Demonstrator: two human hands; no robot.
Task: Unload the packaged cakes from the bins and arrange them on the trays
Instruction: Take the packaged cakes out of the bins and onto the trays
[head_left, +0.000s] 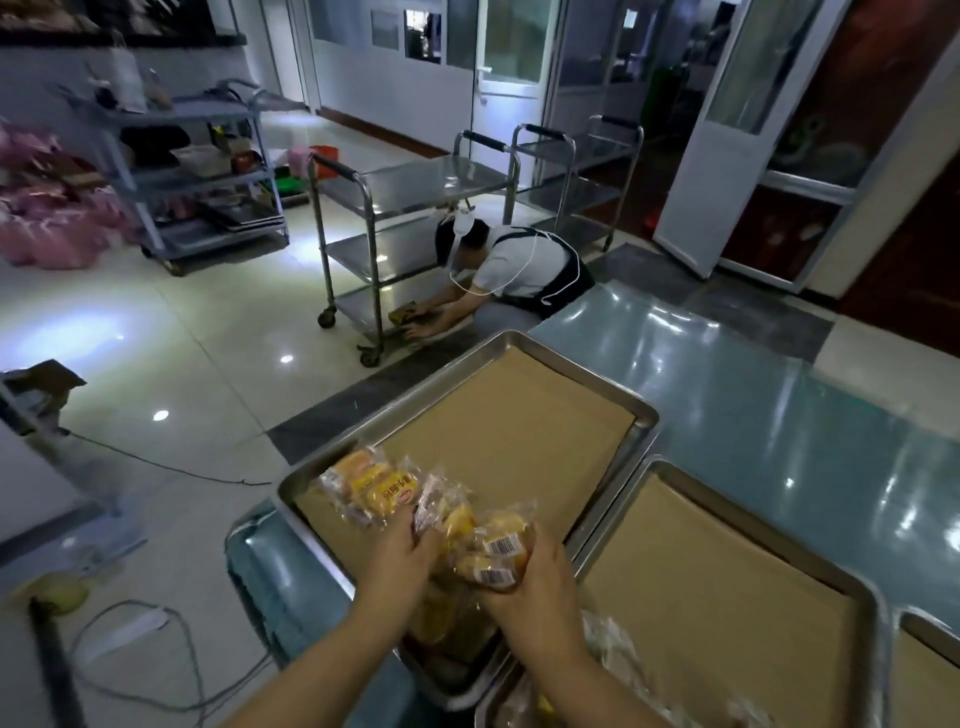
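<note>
Packaged cakes (374, 488) hang bunched over the near corner of the left tray (415, 402), left hand (402, 551) and right hand (540, 582) both clutching bundles, its bare paper lining (519, 431) stretching straight ahead.

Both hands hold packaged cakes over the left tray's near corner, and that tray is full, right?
Not full. The head view shows the left hand and right hand holding packaged cakes over the near corner of the left tray, but its brown paper liner is mostly bare.
</note>
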